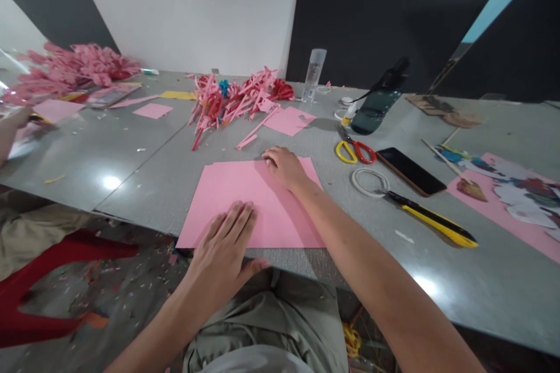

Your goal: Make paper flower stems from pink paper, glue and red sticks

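A sheet of pink paper [280,221] lies at the table's front edge, with a second edge showing just behind its far side, so there is more than one layer. My left hand [225,239] rests flat on its near left part, fingers stretched out and the thumb over the front edge. At the far edge of the paper, my right hand [284,168] has its fingers curled and pressed together on it; the thumb is hidden. My right forearm crosses the paper's right side.
To the right lie scissors [355,150], a phone [411,171], a yellow-black box cutter [433,218] and a white ring [370,182]. Behind stand a dark bottle [378,108] and a clear bottle [314,76]. Pink paper strips [236,99] are heaped at the back. Another person's hand [13,128] shows far left.
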`<act>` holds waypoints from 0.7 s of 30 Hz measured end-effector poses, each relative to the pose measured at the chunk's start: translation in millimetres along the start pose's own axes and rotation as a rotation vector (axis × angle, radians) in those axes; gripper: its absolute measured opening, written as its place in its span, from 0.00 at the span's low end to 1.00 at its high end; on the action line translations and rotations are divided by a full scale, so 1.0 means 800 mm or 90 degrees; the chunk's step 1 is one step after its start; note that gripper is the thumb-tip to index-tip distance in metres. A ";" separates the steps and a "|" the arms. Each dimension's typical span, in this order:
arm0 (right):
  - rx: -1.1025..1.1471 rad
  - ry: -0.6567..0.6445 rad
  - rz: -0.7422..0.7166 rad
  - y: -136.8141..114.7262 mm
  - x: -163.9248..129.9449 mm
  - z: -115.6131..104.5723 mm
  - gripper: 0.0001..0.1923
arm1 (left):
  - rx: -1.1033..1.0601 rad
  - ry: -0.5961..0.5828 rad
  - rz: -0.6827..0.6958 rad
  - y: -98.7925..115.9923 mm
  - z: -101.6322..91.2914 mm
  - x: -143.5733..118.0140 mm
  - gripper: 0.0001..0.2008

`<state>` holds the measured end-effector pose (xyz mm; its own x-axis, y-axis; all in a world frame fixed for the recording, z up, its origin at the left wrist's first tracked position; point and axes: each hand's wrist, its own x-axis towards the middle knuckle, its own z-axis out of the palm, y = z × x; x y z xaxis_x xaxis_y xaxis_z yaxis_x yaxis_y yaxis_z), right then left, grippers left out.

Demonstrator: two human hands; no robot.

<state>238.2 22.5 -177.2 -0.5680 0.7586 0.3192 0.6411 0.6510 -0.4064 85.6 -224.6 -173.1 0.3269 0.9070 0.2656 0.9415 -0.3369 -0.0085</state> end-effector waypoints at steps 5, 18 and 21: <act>0.008 -0.001 0.006 -0.002 -0.001 -0.003 0.17 | 0.032 -0.004 0.033 0.002 -0.012 -0.040 0.43; 0.001 0.001 0.002 -0.002 0.000 -0.002 0.17 | 0.040 -0.003 0.014 0.009 -0.009 -0.017 0.42; 0.003 0.000 0.002 -0.001 0.000 -0.001 0.17 | 0.033 -0.022 -0.002 0.003 -0.006 -0.004 0.41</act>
<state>238.0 22.1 -176.3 -0.5654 0.7610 0.3181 0.6404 0.6481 -0.4122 86.6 -229.6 -169.3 0.3264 0.9164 0.2317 0.9450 -0.3218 -0.0583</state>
